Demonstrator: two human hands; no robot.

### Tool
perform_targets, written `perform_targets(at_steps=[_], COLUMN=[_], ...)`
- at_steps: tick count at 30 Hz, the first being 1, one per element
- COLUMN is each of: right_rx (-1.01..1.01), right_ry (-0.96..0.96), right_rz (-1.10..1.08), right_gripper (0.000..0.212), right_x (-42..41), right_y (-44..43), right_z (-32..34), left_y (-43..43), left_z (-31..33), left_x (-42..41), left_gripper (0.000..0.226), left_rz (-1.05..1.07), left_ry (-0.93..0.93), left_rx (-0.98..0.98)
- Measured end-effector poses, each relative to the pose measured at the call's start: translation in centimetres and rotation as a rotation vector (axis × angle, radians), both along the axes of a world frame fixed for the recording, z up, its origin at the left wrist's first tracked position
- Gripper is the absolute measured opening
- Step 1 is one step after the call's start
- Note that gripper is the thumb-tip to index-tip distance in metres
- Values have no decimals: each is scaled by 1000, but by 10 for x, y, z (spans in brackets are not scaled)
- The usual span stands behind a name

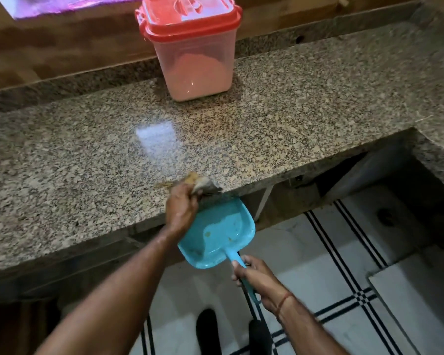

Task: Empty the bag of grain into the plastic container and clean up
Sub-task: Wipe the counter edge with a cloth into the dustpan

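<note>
A clear plastic container point(194, 65) with a red lid stands closed at the back of the granite counter point(87, 155), about half full of pale grain. My left hand point(181, 208) grips a crumpled cloth point(200, 184) at the counter's front edge. Some brownish spilled bits point(166, 185) lie just left of the cloth. My right hand point(256, 280) holds the handle of a turquoise dustpan point(221, 231), which sits just under the counter edge below the cloth. A few specks lie inside the pan. No bag is in view.
A purple sheet point(62, 3) lies on the wooden wall ledge at the top left. Below the counter is a white tiled floor with dark stripes point(344, 252). The counter turns a corner at the right point(441, 139). My dark shoes point(208, 331) stand near the bottom.
</note>
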State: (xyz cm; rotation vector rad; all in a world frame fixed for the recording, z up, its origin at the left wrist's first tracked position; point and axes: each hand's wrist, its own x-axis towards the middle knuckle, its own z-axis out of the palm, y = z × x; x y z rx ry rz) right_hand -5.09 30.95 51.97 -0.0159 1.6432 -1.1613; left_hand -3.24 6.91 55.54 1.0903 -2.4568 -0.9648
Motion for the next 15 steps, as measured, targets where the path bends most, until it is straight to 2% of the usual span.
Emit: perform_targets(at_steps=[4, 6, 8, 10, 12, 15], right_rx=[5, -17, -32, -42, -43, -29], right_ry=[-17, -14, -5, -6, 1, 20], right_rz=[37, 57, 98, 153, 205, 287], right_gripper=[10, 9, 11, 16, 24, 27], right_x=[-9, -15, -19, -19, -18, -11], right_y=[13, 19, 22, 23, 24, 24], right_z=[0, 2, 6, 10, 11, 11], left_y=[55, 70, 78, 75, 71, 65], left_z=[-1, -8, -17, -26, -32, -33], left_x=[-4, 6, 19, 31, 46, 69], left_gripper=[25, 19, 16, 27, 32, 35], left_rz=[-20, -75, 8, 250, 455, 580], left_ry=[73, 58, -91, -179, -109, 59], left_rx=[-116, -115, 40, 266, 401, 534])
